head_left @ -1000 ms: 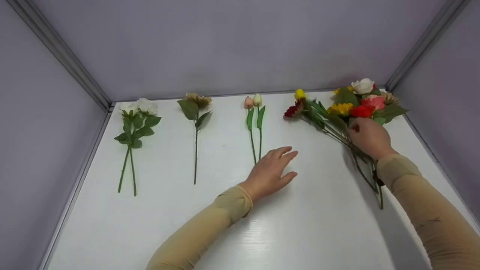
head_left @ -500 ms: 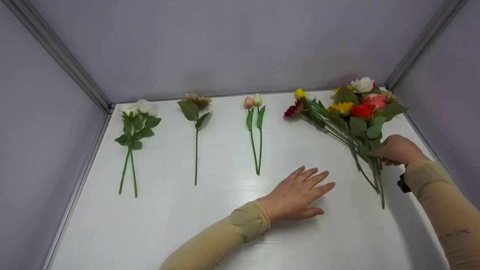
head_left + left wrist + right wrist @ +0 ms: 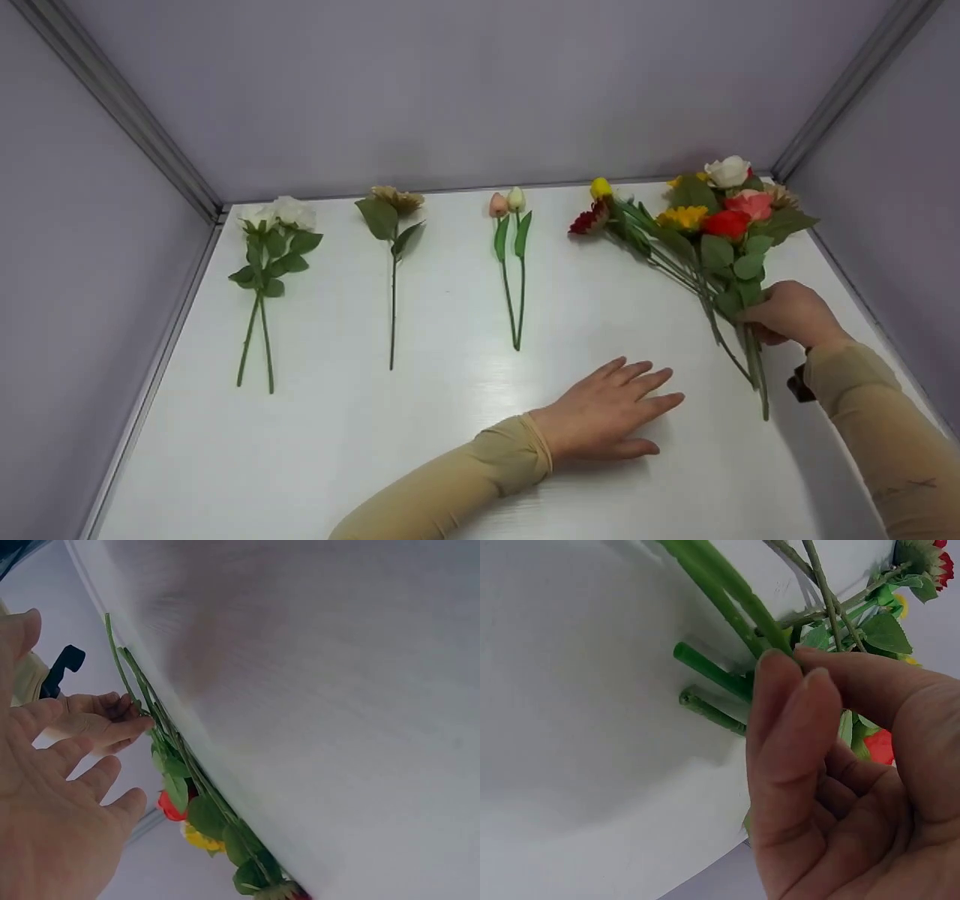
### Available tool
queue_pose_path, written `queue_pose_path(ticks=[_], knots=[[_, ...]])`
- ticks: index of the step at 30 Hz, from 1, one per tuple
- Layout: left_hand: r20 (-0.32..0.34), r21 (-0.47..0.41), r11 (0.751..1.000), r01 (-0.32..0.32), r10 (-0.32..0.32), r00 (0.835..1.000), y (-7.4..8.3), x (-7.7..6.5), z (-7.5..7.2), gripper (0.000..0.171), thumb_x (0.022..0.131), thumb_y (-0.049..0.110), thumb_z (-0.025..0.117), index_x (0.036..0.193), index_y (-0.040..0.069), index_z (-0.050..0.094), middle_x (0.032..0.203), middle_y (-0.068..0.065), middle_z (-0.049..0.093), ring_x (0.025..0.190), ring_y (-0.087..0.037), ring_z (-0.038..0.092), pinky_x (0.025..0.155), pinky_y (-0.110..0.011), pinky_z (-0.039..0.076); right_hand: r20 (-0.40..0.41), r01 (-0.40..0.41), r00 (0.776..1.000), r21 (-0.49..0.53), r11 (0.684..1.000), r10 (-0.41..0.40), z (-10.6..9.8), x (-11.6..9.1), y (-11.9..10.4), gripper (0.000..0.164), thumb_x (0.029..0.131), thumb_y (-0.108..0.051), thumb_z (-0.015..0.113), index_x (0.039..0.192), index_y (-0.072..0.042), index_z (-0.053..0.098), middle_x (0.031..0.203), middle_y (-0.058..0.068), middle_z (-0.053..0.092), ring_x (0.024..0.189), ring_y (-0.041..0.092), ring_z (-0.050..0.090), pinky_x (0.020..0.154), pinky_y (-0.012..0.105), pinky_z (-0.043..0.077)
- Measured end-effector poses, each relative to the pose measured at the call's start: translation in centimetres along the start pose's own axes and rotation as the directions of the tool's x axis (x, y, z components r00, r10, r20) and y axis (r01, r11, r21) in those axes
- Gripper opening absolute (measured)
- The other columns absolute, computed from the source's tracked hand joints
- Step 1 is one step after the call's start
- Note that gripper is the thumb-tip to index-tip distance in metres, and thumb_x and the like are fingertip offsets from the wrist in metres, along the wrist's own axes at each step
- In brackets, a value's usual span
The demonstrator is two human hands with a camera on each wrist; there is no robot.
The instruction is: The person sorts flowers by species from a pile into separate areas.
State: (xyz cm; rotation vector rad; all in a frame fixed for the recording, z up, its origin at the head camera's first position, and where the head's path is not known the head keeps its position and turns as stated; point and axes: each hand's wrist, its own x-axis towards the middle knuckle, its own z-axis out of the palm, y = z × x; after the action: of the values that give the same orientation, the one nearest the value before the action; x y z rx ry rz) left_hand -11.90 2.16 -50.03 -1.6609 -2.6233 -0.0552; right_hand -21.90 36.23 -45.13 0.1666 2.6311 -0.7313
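Observation:
At the right end of the white table lies a pile of flowers: a red bloom [image 3: 726,224], a pink rose [image 3: 750,203], a white rose [image 3: 727,172], yellow blooms [image 3: 684,218] and others. My right hand [image 3: 799,311] pinches green flower stems [image 3: 720,596] of this pile between thumb and fingers, below the leaves. Which blooms those stems carry cannot be told. Other cut stem ends [image 3: 712,675] show beside the fingertips in the right wrist view. Palm down with fingers spread, my left hand [image 3: 600,412] is over the table left of the stems, holding nothing.
Two tulips [image 3: 517,300], a single tan flower [image 3: 397,199] and two white roses [image 3: 294,213] lie apart along the back of the white table [image 3: 315,450]. A dark red flower [image 3: 589,218] and a yellow tulip [image 3: 601,188] fan left from the pile. Grey walls [image 3: 480,90] enclose the table.
My right hand has come down from the blooms to the stems and now pinches some. My left hand has moved right and toward me, away from the tulip stems.

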Motion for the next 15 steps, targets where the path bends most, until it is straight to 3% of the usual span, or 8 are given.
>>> queue_pose_path(ticks=[4, 11, 15], knots=[[0.002, -0.026, 1.0, 0.009, -0.009, 1.0, -0.1, -0.1, 0.2, 0.073, 0.102, 0.064, 0.047, 0.163, 0.03, 0.027, 0.169, 0.0, 0.022, 0.154, -0.02, 0.019, 0.124, -0.039, 0.016, -0.01, 0.007, 1.0, 0.051, 0.999, -0.007, -0.4, -0.4, 0.0, 0.024, 0.092, -0.02, 0.07, 0.085, 0.003, 0.068, 0.068, 0.004, 0.07, 0.067, 0.02, 0.071, 0.067, 0.03, 0.056], [0.01, -0.065, 0.997, 0.032, -0.031, 0.999, -0.6, -0.3, 0.5, 0.072, 0.103, 0.061, 0.047, 0.163, 0.029, 0.027, 0.169, -0.001, 0.022, 0.154, -0.019, 0.02, 0.124, -0.037, 0.016, -0.074, 0.032, 0.997, 0.096, 0.995, -0.025, -1.6, -1.3, 0.0, 0.028, 0.096, -0.023, 0.069, 0.081, 0.0, 0.065, 0.069, 0.005, 0.068, 0.067, 0.02, 0.07, 0.065, 0.03, 0.058], [-0.008, -0.119, 0.991, 0.055, -0.056, 0.998, -1.3, -0.6, 0.7, 0.07, 0.104, 0.06, 0.046, 0.163, 0.027, 0.028, 0.168, -0.001, 0.024, 0.153, -0.02, 0.021, 0.124, -0.036, 0.016, -0.11, 0.048, 0.993, 0.135, 0.99, -0.033, -1.9, -1.7, -0.3, 0.03, 0.097, -0.023, 0.068, 0.091, 0.006, 0.065, 0.075, 0.007, 0.069, 0.073, 0.023, 0.072, 0.068, 0.032, 0.06]])
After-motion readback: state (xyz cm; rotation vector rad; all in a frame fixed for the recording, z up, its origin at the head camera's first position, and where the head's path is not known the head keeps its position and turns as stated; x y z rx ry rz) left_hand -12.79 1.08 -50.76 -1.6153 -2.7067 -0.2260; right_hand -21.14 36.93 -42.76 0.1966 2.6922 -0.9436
